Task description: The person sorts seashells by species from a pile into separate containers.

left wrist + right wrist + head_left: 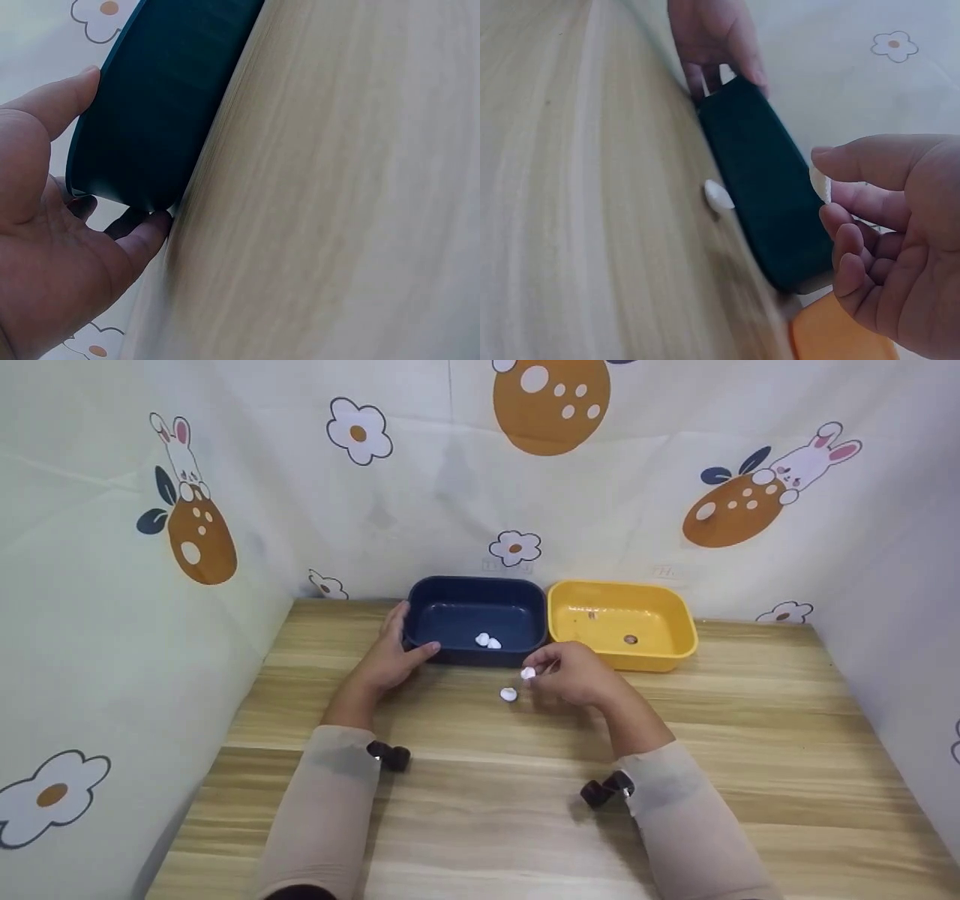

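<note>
My left hand (388, 657) holds the left end of a dark blue box (480, 658). In the left wrist view its thumb (71, 97) touches the rim, and bent fingers lie against the end wall. My right hand (576, 673) pinches a small white shell (528, 673) between thumb and fingers, in front of the box's right end. The right wrist view shows the pinched shell's (820, 184) thin edge. Another white shell (508, 694) lies on the table just below that hand. Two more white shells (487, 641) sit together inside the blue box.
A yellow box (651, 663) stands right beside the blue one, with a small dark round spot on its floor. Both stand on a wood-grain table (480, 810), close to a printed cloth backdrop (435, 495). Cloth walls also rise at left and right.
</note>
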Tool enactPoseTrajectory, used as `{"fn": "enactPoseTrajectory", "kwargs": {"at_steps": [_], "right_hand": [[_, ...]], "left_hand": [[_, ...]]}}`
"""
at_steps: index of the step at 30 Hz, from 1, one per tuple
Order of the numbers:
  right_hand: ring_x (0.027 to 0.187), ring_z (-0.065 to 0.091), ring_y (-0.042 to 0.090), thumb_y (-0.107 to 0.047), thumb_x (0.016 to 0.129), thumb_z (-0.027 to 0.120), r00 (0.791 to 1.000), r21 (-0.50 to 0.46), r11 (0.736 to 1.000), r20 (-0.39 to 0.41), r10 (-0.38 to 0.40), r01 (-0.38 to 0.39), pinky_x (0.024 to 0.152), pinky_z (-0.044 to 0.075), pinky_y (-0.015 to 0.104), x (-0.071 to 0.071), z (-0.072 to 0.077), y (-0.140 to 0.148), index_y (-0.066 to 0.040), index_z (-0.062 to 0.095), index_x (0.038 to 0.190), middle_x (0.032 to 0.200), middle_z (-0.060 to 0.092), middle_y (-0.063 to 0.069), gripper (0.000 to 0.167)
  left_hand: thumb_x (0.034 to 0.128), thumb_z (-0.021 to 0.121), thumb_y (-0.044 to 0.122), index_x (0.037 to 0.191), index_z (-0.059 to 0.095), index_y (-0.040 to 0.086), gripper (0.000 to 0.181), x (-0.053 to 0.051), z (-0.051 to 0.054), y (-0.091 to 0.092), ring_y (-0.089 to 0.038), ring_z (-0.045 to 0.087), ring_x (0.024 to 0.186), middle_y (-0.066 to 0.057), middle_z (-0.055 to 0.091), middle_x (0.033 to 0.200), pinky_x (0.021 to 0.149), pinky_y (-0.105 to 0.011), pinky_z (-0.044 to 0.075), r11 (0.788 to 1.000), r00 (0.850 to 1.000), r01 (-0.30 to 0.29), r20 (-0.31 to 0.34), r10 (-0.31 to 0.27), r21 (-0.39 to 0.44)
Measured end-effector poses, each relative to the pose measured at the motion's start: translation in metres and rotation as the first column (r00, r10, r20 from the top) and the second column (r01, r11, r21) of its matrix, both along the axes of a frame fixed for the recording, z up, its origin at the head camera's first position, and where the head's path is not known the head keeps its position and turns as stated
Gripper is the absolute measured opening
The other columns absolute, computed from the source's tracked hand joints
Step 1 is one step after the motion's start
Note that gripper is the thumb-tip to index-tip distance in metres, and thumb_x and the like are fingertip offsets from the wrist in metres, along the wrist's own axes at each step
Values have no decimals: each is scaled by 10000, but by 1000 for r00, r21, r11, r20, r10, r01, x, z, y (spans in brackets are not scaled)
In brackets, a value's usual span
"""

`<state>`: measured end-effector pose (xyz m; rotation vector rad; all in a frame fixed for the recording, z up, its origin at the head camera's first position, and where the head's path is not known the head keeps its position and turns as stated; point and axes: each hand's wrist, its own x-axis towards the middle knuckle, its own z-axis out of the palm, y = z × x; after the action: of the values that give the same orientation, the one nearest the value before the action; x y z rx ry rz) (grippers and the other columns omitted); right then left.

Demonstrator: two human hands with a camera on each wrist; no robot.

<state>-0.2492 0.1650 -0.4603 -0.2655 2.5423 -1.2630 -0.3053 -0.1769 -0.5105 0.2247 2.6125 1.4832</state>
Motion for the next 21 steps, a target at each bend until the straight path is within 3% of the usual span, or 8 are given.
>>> {"fn": "enactPoseTrajectory", "kwargs": {"at_steps": [5, 11, 21], "right_hand": [[938, 646, 195, -155, 903, 830, 998, -34, 998, -43, -49, 48, 820, 552, 277, -2, 5, 1, -92, 786, 1166, 1039, 743, 61, 274], [955, 648, 201, -174, 901, 849, 991, -53, 995, -95, -89, 84, 839, 540, 289, -9, 7, -4, -87, 779, 1185, 1065, 759, 76, 305], [1022, 643, 234, -228, 920, 838, 986, -28, 991, -103, -131, 129, 922, 549, 340, -31, 16, -16, -98, 766, 1235, 1127, 745, 88, 349]], "left_hand": [[990, 749, 443, 1737, 65, 151, 1055, 0, 2, 1, -329, 54, 1696, -85, 13, 1825, 1384, -528, 89, 1000, 1000, 5, -9, -5, -1], [995, 755, 405, 1739, 57, 174, 1045, 1, 4, 2, -314, 41, 1699, -66, 5, 1826, 1386, -526, 81, 1000, 1000, -1, 19, 0, 30], [992, 751, 435, 1739, 60, 172, 1051, 1, 2, 2, -326, 50, 1697, -77, 15, 1825, 1382, -541, 86, 1000, 1000, -6, 3, 6, -2]]}}
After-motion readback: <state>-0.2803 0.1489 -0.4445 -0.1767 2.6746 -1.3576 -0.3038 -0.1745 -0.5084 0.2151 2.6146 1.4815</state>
